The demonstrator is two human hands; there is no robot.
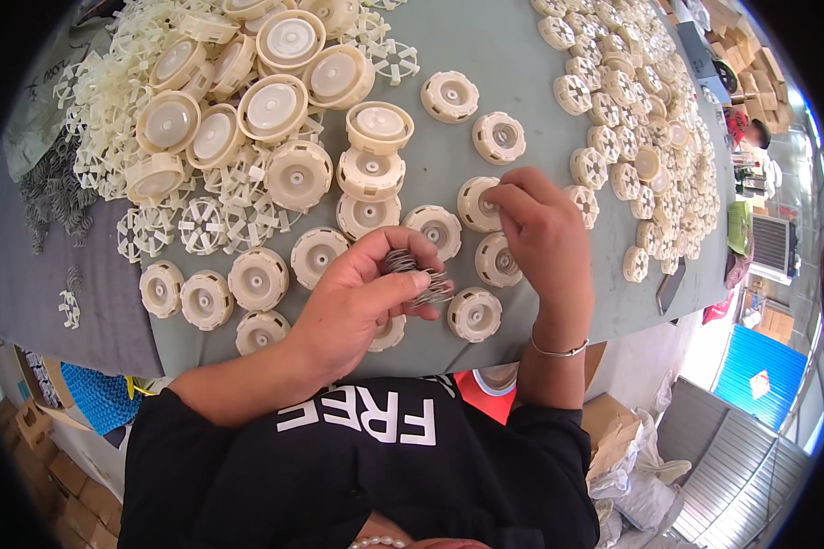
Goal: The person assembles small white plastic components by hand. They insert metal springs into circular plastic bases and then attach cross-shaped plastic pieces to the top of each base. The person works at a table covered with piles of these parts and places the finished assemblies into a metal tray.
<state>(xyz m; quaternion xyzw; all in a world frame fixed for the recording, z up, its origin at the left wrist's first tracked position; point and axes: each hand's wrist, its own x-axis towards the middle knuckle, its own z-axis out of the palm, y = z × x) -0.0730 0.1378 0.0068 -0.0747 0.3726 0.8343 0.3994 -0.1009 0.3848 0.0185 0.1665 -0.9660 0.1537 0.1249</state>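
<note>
Head view: left hand (366, 285) clutches coil springs (437, 291); right hand (547, 233), its hold unclear, meets a cream round housing (471, 204) at one o'clock; spoke-capped housings (572, 94) at two look done, uncapped housings (258, 279) remain.

The left hand (364, 282) partly hides the grey springs (438, 291) it holds.

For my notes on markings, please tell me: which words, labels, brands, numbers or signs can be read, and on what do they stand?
Black shirt: large white lettering, legible, but I do not copy it.
Bag: dark marks, too unclear to read.
Blue panel: pale sign, too blurred to read.
</note>
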